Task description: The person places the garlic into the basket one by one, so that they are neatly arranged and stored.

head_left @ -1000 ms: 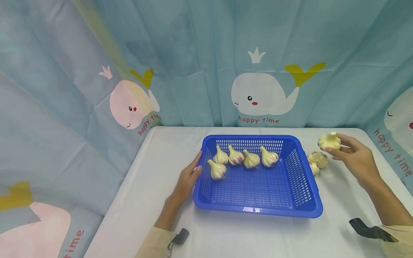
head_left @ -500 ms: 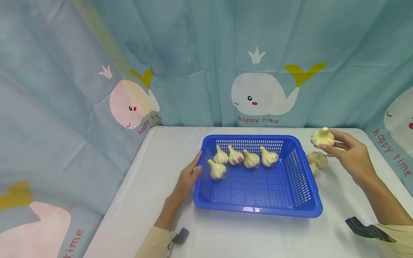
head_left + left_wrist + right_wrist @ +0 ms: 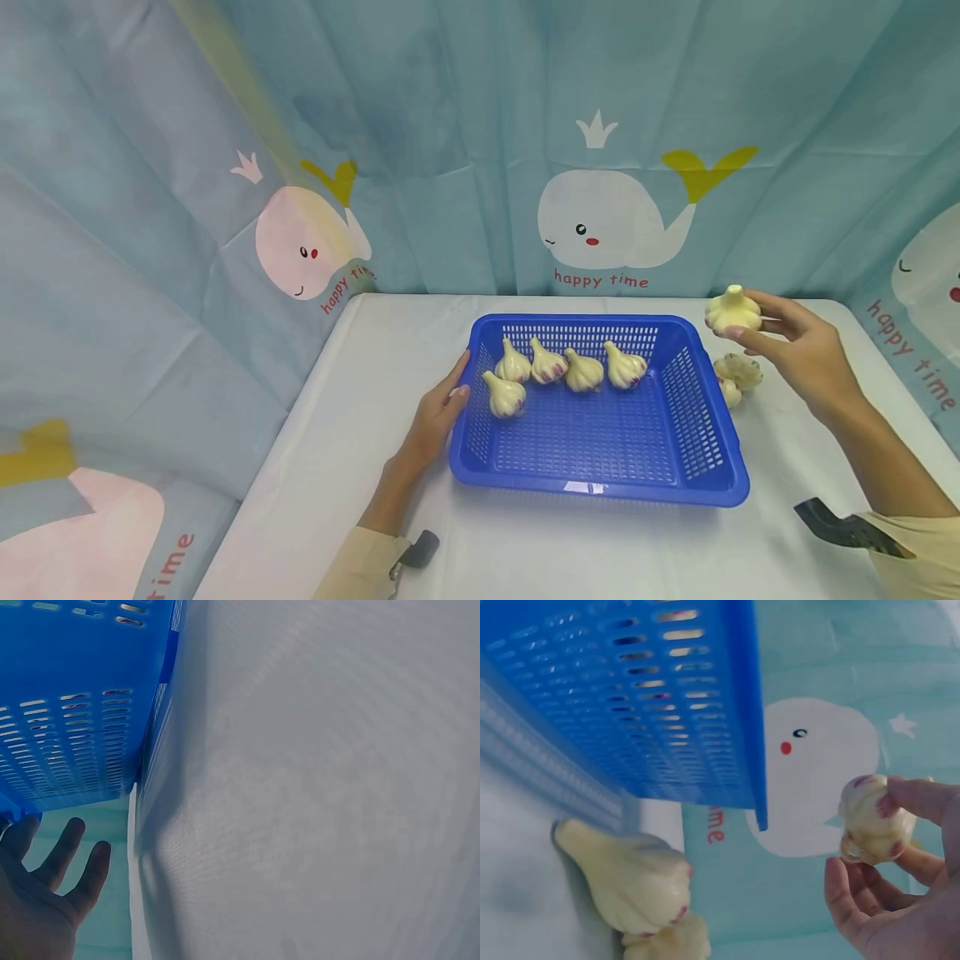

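Note:
My right hand [image 3: 813, 358] pinches a cream garlic bulb [image 3: 732, 312] between thumb and fingers, raised beyond the right rim of a blue plastic basket [image 3: 525, 481]. Purple marks show on that garlic bulb [image 3: 876, 820] in the right wrist view. At the basket's left rim rests my left hand [image 3: 432, 417], its thumb and a finger touching the edge. The left wrist view shows this hand's fingers [image 3: 90, 877] spread and straight, several of them off the basket. Several garlic bulbs [image 3: 583, 371] lie inside the basket along its back and left.
Two more garlic bulbs, one pale [image 3: 634, 881] and one duller [image 3: 741, 369], lie on the white tabletop [image 3: 600, 550] against the basket's right side, partly hidden by it. Behind the table hangs a blue curtain [image 3: 465, 225] printed with whales.
My right hand has carried the garlic bulb leftward and slightly up, closer to the basket's back right corner. The left hand, the basket and the garlic in it have stayed put.

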